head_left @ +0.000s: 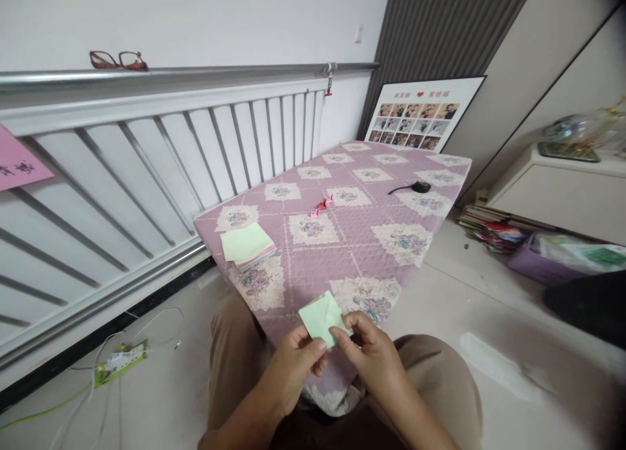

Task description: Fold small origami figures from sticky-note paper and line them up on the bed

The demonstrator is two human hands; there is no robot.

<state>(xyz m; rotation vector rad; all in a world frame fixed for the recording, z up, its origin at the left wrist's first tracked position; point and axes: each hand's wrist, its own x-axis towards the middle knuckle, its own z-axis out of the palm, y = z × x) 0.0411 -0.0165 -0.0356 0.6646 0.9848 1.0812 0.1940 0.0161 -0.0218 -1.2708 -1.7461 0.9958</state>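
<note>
A piece of light green paper (319, 314), folded into a small square with crease lines and a flap, is held up over the near end of the table. My left hand (304, 359) pinches its lower left edge, thumb on top. At the right edge, my right hand (364, 339) grips the same paper between thumb and fingers. A stack of coloured paper sheets (248, 242), light green uppermost, lies on the tablecloth to the left. Small pink and red folded paper pieces (321, 206) sit farther back in the middle.
The table wears a purple flowered cloth (342, 241). A black object with a thin stem (419, 186) lies at its right side. A white radiator (235, 143) runs along the left, with glasses (118, 60) on the pipe above. A power strip (122, 362) rests on the floor.
</note>
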